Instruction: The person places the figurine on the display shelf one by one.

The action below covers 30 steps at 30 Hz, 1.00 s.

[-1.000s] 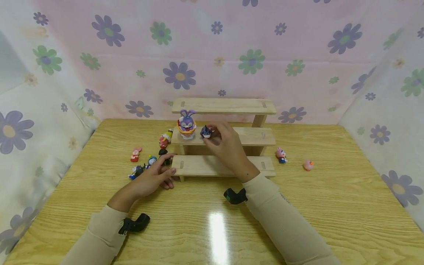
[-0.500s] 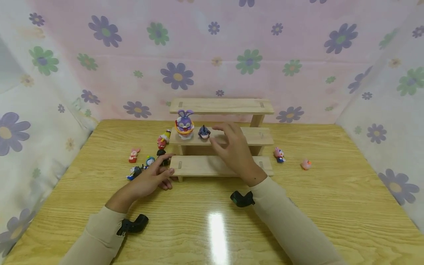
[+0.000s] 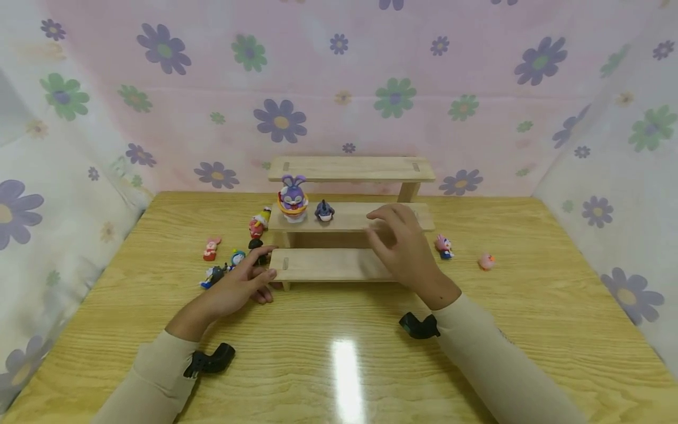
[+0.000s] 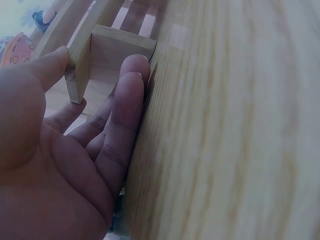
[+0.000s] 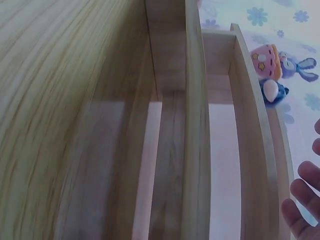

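Observation:
A three-tier wooden step shelf point(image 3: 328, 265) stands mid-table. My left hand point(image 3: 239, 288) holds the left end of its lowest board, thumb and a finger at the corner; in the left wrist view the other fingers of the left hand point(image 4: 75, 135) extend under the board. A purple rabbit figurine point(image 3: 293, 200) in a cup-like base stands at the left of the middle tier, with a small dark blue donkey-like figurine point(image 3: 325, 211) to its right. Over the shelf's right half, my right hand point(image 3: 410, 253) hovers with loosely bent fingers, holding nothing.
Left of the shelf lie several figurines, including a red-and-yellow one point(image 3: 259, 222), a pink-and-red one point(image 3: 211, 249) and a dark one point(image 3: 213, 275). On the right are a pink rabbit-eared figurine point(image 3: 444, 247) and a small round pink one point(image 3: 487, 261). Flowered cloth point(image 3: 339, 70) hangs behind.
My right hand has let go of the dark blue figurine on the middle tier and moved away to the right. My left hand stays at the shelf's left end.

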Available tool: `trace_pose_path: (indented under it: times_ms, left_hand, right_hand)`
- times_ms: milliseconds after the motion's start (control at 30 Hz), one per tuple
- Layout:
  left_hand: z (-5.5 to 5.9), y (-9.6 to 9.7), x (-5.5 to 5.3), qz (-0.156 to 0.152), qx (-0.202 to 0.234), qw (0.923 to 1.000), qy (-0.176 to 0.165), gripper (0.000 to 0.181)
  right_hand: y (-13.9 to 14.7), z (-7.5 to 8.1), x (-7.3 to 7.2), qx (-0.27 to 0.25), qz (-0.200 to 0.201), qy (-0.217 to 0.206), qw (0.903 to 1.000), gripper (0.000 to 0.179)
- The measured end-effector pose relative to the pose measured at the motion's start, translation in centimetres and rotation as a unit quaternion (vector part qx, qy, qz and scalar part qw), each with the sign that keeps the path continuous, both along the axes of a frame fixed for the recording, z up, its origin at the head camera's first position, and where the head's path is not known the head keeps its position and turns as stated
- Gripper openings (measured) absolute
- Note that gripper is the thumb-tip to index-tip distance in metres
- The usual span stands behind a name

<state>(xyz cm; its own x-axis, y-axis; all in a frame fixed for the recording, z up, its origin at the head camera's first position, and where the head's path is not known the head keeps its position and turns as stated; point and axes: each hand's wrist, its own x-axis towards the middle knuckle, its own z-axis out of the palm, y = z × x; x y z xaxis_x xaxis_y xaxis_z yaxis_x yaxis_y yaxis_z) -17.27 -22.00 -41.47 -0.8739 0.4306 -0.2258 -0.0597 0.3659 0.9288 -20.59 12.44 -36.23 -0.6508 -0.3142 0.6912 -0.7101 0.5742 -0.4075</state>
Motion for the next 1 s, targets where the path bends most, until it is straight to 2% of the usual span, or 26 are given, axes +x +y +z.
trace_pose_path:
  times_ms: [433, 567, 733, 867, 1000]
  left_hand:
    - [0.0, 0.3, 0.1, 0.005, -0.008, 1.0, 0.001, 0.063]
    - [0.0, 0.0, 0.0, 0.013, -0.013, 0.9998, 0.002, 0.063]
    - [0.2, -0.1, -0.1, 0.006, -0.01, 0.9999, 0.005, 0.063]
    - [0.2, 0.0, -0.1, 0.0, -0.007, 1.0, 0.005, 0.064]
    - [0.1, 0.1, 0.0, 0.0, -0.008, 1.0, 0.004, 0.064]
  right_hand:
    - [4.4, 0.0, 0.5, 0.002, -0.029, 0.013, 0.9995, 0.021]
    - [5.3, 0.0, 0.4, 0.01, -0.047, -0.002, 0.9988, 0.022]
    - [6.7, 0.0, 0.4, 0.018, -0.073, -0.012, 0.9971, 0.022]
    - [8.0, -0.1, 0.4, 0.019, -0.074, -0.025, 0.9968, 0.023]
    - [9.5, -0.2, 0.3, 0.016, -0.082, -0.056, 0.9949, 0.027]
